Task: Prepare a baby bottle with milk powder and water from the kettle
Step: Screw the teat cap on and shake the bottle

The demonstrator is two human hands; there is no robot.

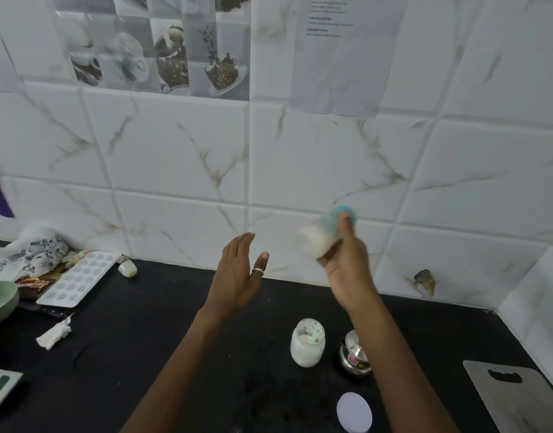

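Observation:
My right hand (pixel 347 267) grips a baby bottle (pixel 318 239) up in the air in front of the tiled wall. The bottle is blurred; it shows a white milky body and a blue cap end under my thumb. My left hand (pixel 237 270) hovers beside it, fingers straight, palm turned toward the bottle, holding nothing; a ring sits on its thumb. Below on the black counter (pixel 162 332) stands an open glass jar (pixel 308 342) of white powder. A small steel kettle-like pot (pixel 354 357) stands just right of the jar, partly hidden by my right forearm.
A round white lid (pixel 353 412) lies near the front edge. A grey cutting board (pixel 515 398) sits at the right. At the left are an ice tray (pixel 78 278), a green bowl (pixel 0 300), a crumpled tissue (pixel 54 334) and a cloth (pixel 28 254).

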